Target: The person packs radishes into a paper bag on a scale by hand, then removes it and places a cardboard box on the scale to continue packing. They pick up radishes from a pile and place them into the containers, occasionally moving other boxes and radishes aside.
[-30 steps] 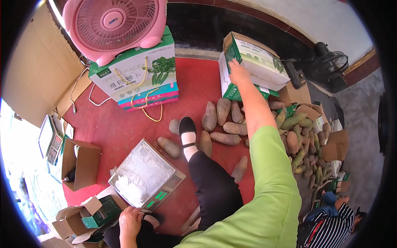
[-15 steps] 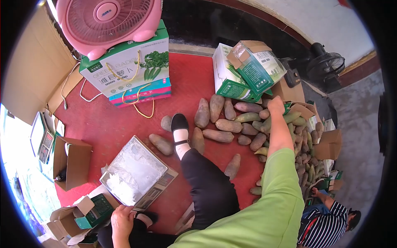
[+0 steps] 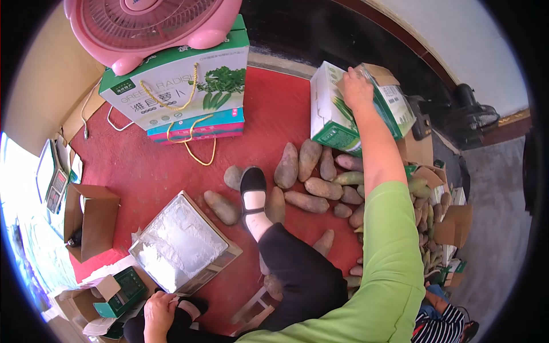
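My right hand (image 3: 357,91) is at the top of the green and white cartons (image 3: 331,106), its fingers curled at a brown cardboard flap; what they grip, if anything, is too small to tell. Below it, several long radishes (image 3: 323,187) lie on the red floor. My left hand (image 3: 159,311) is low at the left over my dark trousers, fingers bent together, near the lower edge of the plastic-covered scale (image 3: 182,243). Whether it holds anything is hidden.
A pink fan (image 3: 151,26) stands on a radish gift box (image 3: 177,86) at the upper left. Open brown boxes (image 3: 94,223) are at the left. A black fan (image 3: 476,117) stands at the right. Another person in a striped shirt (image 3: 443,328) is at the lower right.
My right hand has moved from beside the radish pile up to the top of the cartons. My left hand stays low by the scale. The whole view has shifted slightly.
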Demonstrator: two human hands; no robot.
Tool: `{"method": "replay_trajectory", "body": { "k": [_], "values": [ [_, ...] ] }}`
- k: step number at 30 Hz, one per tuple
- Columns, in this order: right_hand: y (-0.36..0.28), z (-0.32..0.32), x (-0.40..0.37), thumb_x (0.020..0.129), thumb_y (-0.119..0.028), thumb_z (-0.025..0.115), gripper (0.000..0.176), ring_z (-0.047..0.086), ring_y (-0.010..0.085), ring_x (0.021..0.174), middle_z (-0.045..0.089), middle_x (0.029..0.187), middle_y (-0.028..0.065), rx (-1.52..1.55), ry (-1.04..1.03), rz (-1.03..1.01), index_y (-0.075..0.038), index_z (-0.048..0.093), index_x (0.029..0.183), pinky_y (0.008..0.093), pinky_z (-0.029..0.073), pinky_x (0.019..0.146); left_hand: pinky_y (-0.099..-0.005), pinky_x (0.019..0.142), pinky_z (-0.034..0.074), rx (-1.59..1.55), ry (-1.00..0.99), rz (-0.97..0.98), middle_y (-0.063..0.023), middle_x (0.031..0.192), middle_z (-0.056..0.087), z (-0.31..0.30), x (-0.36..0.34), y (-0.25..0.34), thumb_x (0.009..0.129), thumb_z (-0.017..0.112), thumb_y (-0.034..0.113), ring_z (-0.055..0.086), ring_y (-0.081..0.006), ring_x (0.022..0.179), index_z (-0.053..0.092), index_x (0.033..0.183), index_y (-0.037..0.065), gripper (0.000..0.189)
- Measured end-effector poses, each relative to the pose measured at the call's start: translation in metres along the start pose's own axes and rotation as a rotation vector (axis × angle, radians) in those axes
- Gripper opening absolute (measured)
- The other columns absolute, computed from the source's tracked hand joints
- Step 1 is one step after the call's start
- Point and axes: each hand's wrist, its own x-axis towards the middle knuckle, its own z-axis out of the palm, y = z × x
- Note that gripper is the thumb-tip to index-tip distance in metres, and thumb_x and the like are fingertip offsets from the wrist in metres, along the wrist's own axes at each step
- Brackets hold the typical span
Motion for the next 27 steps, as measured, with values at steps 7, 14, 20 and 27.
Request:
{"method": "replay_trajectory", "body": {
  "k": [7, 14, 20, 27],
  "values": [
    [-0.01, 0.006, 0.022, 0.092, -0.021, 0.047, 0.049, 0.058, 0.0266, 0.115, 0.035, 0.15, -0.0018, 0.021, -0.316, 0.16, -0.016, 0.042, 0.141, 0.0462, 0.05, 0.085, -0.0393, 0.073, 0.05, -0.023, -0.054, -0.089, -0.0116, 0.082, 0.064, 0.0, 0.012, 0.01, 0.073, 0.07, 0.01, 0.063, -0.0306, 0.082, 0.072, 0.088, 0.005, 0.016],
    [-0.006, 0.022, -0.015, 0.086, -0.013, 0.055, 0.02, 0.068, 0.0263, 0.096, 0.065, 0.112, 0.0089, -0.021, -0.242, 0.164, -0.008, 0.072, 0.096, 0.0388, 0.056, 0.072, -0.0398, 0.072, 0.05, 0.032, -0.014, -0.001, -0.012, 0.08, 0.063, -0.002, 0.007, 0.013, 0.073, 0.07, 0.01, 0.063, -0.0313, 0.08, 0.072, 0.088, 0.005, 0.016],
    [0.039, 0.005, -0.094, 0.088, -0.014, 0.055, 0.021, 0.07, 0.0249, 0.09, 0.068, 0.105, 0.0102, -0.009, -0.205, 0.092, -0.009, 0.073, 0.098, 0.0389, 0.057, 0.067, -0.0416, 0.072, 0.049, 0.005, 0.117, 0.088, -0.0134, 0.081, 0.062, -0.003, -0.024, 0.001, 0.074, 0.07, 0.011, 0.062, -0.0329, 0.081, 0.071, 0.089, 0.006, 0.016],
    [0.112, -0.115, -0.193, 0.073, -0.011, 0.069, 0.011, 0.067, 0.0315, 0.084, 0.063, 0.089, 0.0118, 0.076, 0.032, 0.156, -0.008, 0.064, 0.082, 0.042, 0.055, 0.071, -0.043, 0.071, 0.048, -0.024, 0.242, 0.157, -0.0143, 0.079, 0.06, -0.002, -0.058, -0.01, 0.075, 0.069, 0.011, 0.06, -0.0339, 0.08, 0.07, 0.089, 0.006, 0.015]
  ]
}}
